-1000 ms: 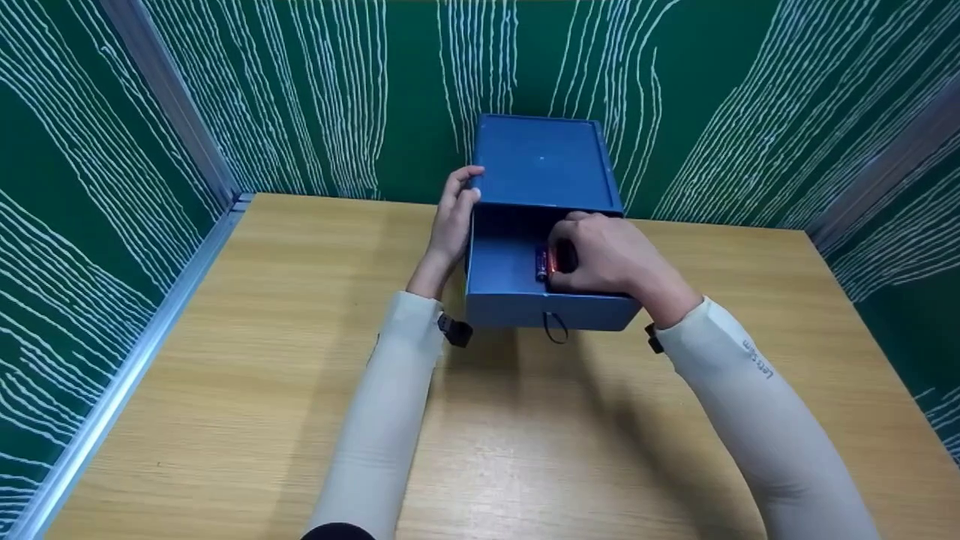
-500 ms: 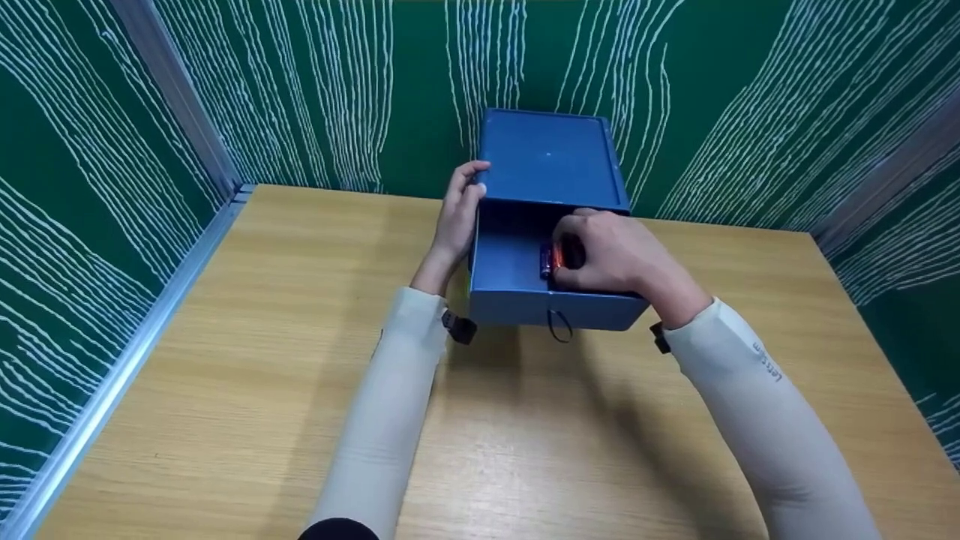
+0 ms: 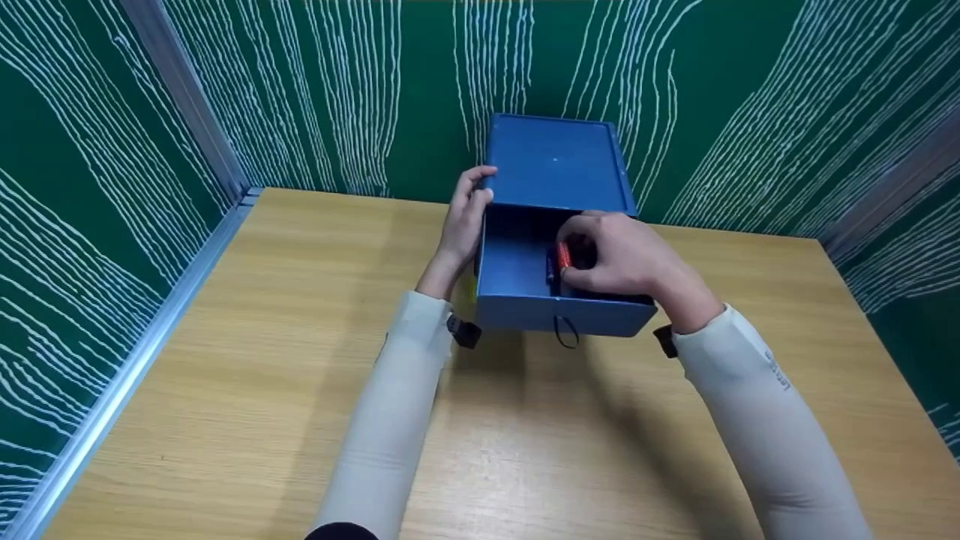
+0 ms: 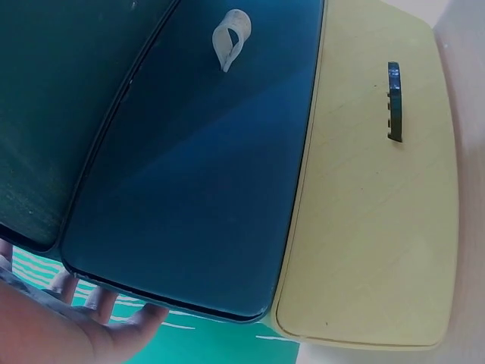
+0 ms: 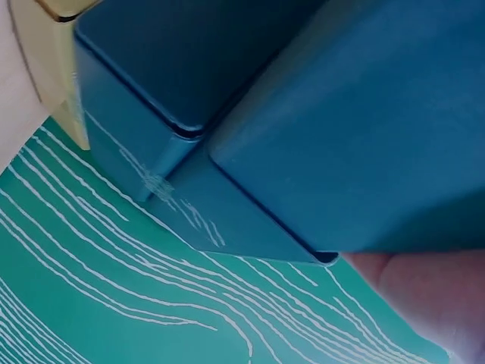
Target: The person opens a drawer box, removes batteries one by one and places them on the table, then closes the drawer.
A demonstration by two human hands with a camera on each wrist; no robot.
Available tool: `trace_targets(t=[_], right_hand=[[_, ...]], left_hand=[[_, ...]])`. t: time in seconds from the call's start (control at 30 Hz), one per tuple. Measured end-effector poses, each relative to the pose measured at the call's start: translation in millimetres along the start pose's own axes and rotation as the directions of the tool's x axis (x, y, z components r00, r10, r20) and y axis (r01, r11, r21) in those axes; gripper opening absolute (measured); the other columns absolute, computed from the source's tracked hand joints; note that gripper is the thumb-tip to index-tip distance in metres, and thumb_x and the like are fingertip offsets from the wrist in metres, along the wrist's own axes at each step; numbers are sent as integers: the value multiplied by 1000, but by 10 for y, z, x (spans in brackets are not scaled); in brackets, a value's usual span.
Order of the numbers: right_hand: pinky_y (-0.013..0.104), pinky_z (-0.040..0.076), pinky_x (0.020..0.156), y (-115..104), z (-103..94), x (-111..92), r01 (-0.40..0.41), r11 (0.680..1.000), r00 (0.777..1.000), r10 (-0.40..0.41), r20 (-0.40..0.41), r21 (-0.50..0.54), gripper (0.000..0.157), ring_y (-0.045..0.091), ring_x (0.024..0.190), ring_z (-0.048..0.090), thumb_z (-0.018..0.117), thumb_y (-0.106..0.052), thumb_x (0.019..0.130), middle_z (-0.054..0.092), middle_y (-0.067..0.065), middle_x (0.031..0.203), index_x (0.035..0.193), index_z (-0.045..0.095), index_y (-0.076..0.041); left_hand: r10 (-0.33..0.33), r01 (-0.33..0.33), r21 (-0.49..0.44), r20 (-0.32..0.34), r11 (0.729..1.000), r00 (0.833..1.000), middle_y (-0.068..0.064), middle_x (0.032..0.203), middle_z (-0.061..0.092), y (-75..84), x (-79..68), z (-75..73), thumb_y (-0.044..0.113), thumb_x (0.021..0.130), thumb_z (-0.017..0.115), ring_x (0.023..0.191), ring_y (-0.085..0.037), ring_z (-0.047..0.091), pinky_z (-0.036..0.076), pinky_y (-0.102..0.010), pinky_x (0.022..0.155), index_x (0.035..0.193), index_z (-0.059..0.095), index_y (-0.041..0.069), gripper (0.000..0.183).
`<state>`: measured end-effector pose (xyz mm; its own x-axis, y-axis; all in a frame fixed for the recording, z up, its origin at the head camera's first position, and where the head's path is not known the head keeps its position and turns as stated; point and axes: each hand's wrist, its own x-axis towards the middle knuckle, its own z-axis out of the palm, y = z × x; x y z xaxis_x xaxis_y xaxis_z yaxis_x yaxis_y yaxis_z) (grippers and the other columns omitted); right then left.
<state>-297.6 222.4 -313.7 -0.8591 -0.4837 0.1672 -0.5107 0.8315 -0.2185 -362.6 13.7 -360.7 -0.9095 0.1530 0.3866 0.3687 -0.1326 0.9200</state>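
Observation:
A blue drawer unit (image 3: 559,165) stands against the back wall with its top drawer (image 3: 517,307) pulled out. My left hand (image 3: 463,217) lies along the unit's left side, fingertips at the upper edge, thumb near the front corner. My right hand (image 3: 622,255) reaches into the drawer and pinches a red battery (image 3: 564,256) between thumb and curled fingers. Just left of it is a dark purple battery (image 3: 551,266). The rest of the drawer's right side is hidden behind the hand. In the right wrist view, skin of the right hand (image 5: 432,296) shows past the drawer wall.
Below the open drawer, the left wrist view shows a closed blue drawer (image 4: 204,167) with a whitish loop pull and a yellow drawer (image 4: 371,227) with a dark pull. A black loop (image 3: 566,331) hangs from the open drawer. Green, white-lined walls (image 3: 420,90) surround the wooden table (image 3: 300,315).
The red battery has tilted and come up slightly in my right hand, apart from the purple one. The left hand stays at the unit's side; the head view has shifted slightly.

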Motion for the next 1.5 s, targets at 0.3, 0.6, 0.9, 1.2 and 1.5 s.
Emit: trace_targets(t=[0.3,0.6,0.9,1.2,1.5], right_hand=[[32,44,73,-7,-158,-77,23,996,999,-21,-28,85,35,16,80,53,64,-33,71,58,-2,93,101,57,-17],[37,47,74,67,-287,-174,-19,994,998,25,-61,105,39,19,83,53,66,-30,70,57,2,96,105,56,-16],[39,47,71,156,-410,-321,-62,991,988,77,-133,120,36,19,90,53,64,-29,72,55,1,101,105,57,-14],[41,46,70,318,-469,-449,-80,991,979,98,-181,108,36,19,92,52,65,-28,72,56,0,104,105,59,-15],[45,43,71,466,-428,-571,-154,985,971,166,-172,80,39,23,92,50,67,-30,69,56,3,103,104,58,-16]], left_hand=[[-16,16,-1,9,1000,1000,-7,135,31,-12,-7,-2,13,90,32,118,-15,33,24,-31,101,122,40,8,34],[-10,10,-10,8,1000,1000,-9,135,30,3,6,-6,13,89,32,118,-16,33,25,-32,101,122,40,7,34],[-11,12,-16,3,1000,1000,-7,134,31,-8,-2,-2,12,88,33,118,-16,33,25,-30,100,122,40,7,35],[-1,1,-3,-10,1000,1000,-6,133,32,3,6,-3,11,88,33,116,-16,34,26,-28,97,122,41,6,35],[0,0,-8,-3,1000,1000,-8,134,31,6,4,4,11,88,33,115,-16,34,27,-28,97,122,40,5,35]])
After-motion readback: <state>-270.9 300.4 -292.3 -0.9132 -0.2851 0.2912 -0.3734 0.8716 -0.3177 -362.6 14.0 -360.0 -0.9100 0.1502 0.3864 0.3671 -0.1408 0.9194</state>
